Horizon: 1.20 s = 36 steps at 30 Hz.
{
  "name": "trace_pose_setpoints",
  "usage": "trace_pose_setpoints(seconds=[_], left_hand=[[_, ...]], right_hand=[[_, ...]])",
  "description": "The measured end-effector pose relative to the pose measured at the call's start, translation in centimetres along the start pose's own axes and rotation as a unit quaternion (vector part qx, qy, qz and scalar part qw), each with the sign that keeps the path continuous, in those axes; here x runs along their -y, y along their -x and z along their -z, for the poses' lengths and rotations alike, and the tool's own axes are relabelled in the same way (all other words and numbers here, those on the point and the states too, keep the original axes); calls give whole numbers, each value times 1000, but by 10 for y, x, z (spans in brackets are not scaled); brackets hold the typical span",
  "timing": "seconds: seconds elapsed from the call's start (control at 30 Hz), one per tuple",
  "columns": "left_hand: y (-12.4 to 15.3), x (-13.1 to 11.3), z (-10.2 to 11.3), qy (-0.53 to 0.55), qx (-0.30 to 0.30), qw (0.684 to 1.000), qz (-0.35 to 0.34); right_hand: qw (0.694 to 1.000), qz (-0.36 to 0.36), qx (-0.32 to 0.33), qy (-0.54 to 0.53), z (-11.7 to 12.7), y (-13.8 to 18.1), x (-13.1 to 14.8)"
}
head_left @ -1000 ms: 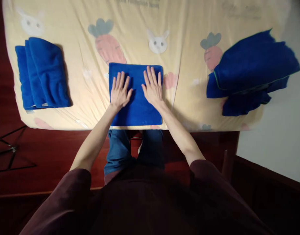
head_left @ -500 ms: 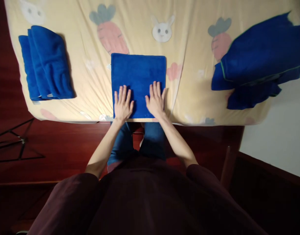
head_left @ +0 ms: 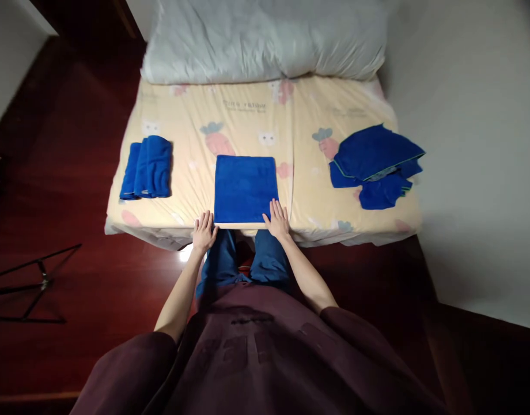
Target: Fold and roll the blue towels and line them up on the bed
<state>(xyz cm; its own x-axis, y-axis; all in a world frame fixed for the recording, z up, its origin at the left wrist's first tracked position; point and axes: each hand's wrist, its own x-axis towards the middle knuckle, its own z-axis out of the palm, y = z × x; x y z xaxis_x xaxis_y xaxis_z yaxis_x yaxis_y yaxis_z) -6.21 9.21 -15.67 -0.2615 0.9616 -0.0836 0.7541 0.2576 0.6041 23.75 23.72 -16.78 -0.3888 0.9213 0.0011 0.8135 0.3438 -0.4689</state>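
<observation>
Head view: left hand [head_left: 203, 231] and right hand [head_left: 277, 219], open and apart, seemingly touch the folded towel's [head_left: 245, 187] near corners.

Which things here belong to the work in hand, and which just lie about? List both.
In hand: flat blue towel, left hand and right hand at its near corners, bed sheet under it.
Lying about: folded towel stack on the left, loose towel heap on the right, pillow, black stand on the floor.
</observation>
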Motion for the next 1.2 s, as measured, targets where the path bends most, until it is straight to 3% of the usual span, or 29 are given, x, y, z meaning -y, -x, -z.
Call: trace_pose_setpoints(seconds=[0.13, 0.27, 0.37, 0.47, 0.63, 0.77, 0.93, 1.03, 1.2], left_hand=[[50, 13, -10, 42, 13, 998, 52], [97, 6, -46, 77, 11, 992, 103], [112, 0, -64, 73, -26, 991, 106], [109, 0, -64, 64, -17, 992, 107], [103, 3, -54, 59, -10, 993, 98], [102, 3, -50, 130, -27, 982, 133], [88, 4, -44, 225, -62, 946, 227], [72, 0, -41, 256, -69, 940, 216], [49, -16, -36, 378, -50, 902, 204]], right_hand=[[995, -62, -2, -77, 5, 20, -8], [977, -105, -63, -174, -6, 80, -4], [972, -104, -84, -192, -22, 136, 2], [974, -90, -61, -200, -28, 166, 4], [966, -77, -77, -233, -19, 159, -8], [953, -105, -74, -275, -19, 145, -15], [881, -185, -39, -433, -16, 135, -25], [839, -208, -32, -501, -12, 135, -31], [824, -215, -27, -524, -9, 137, -36]])
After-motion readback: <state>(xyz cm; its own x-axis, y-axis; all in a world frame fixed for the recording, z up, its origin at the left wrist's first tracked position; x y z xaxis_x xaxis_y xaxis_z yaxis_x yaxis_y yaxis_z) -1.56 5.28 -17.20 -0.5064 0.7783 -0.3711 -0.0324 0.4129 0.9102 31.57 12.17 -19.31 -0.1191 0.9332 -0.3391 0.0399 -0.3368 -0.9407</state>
